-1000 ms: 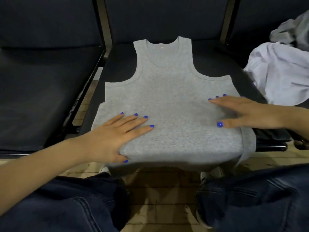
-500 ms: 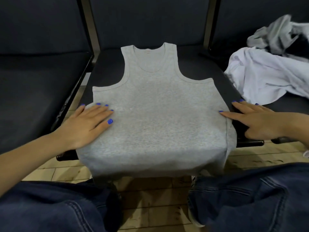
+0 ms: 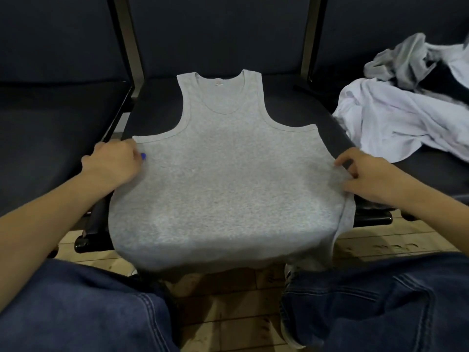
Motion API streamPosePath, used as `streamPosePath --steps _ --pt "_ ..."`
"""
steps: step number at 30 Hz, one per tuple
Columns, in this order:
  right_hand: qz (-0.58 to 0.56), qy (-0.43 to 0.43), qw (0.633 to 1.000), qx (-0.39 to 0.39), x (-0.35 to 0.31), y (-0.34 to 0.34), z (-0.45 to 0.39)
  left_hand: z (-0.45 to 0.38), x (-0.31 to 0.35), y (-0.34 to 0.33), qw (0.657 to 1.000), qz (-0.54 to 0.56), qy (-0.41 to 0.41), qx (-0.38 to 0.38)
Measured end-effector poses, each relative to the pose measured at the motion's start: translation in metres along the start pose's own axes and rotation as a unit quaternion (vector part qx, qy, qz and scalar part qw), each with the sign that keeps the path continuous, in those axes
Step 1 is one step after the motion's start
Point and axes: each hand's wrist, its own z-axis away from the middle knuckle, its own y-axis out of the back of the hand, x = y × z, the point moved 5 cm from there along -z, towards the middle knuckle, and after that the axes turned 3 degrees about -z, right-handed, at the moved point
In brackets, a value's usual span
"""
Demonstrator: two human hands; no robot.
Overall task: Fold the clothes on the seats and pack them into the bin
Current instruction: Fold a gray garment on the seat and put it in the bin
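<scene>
A grey tank top [image 3: 228, 174] lies flat, face up, on the middle dark seat [image 3: 157, 107], its hem hanging over the front edge. My left hand [image 3: 114, 163] grips the top's left side edge just below the armhole, fingers curled under the cloth. My right hand [image 3: 368, 174] pinches the right side edge at about the same height, fingers curled. No bin is in view.
A heap of loose clothes lies on the right seat: a white garment [image 3: 396, 123] in front, a grey one [image 3: 403, 57] and something dark behind. The left seat [image 3: 50, 128] is bare. Metal frame posts [image 3: 129, 41] separate the seats. My knees in blue jeans [image 3: 380, 301] are below.
Both hands slid outward from the top's flat surface to its side edges and curled their fingers round the cloth. The camera view shifted slightly.
</scene>
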Motion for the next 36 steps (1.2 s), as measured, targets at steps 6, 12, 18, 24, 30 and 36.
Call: streamPosePath --steps 6,12,18,24,30,36 --pt "-0.435 -0.145 0.887 -0.048 0.013 0.006 0.009 -0.011 0.004 0.006 0.999 0.024 -0.008 0.028" --pt "-0.451 -0.191 0.869 -0.074 0.028 0.007 0.008 -0.013 0.012 -0.005 0.995 -0.08 -0.033 -0.04" --pt "-0.227 -0.121 0.966 -0.028 0.027 0.012 0.006 -0.011 0.024 -0.006 0.986 -0.112 -0.105 0.058" --pt "0.013 -0.03 0.999 -0.029 0.012 0.008 0.015 0.002 0.034 0.012 0.976 -0.1 -0.115 0.155" --pt "0.104 0.172 0.98 0.0 -0.032 -0.018 0.002 0.048 0.088 -0.018 0.978 0.056 -0.19 -0.067" --pt "0.115 0.195 0.972 -0.066 -0.065 -0.048 -0.046 0.036 0.085 -0.045 0.974 -0.048 -0.169 -0.146"
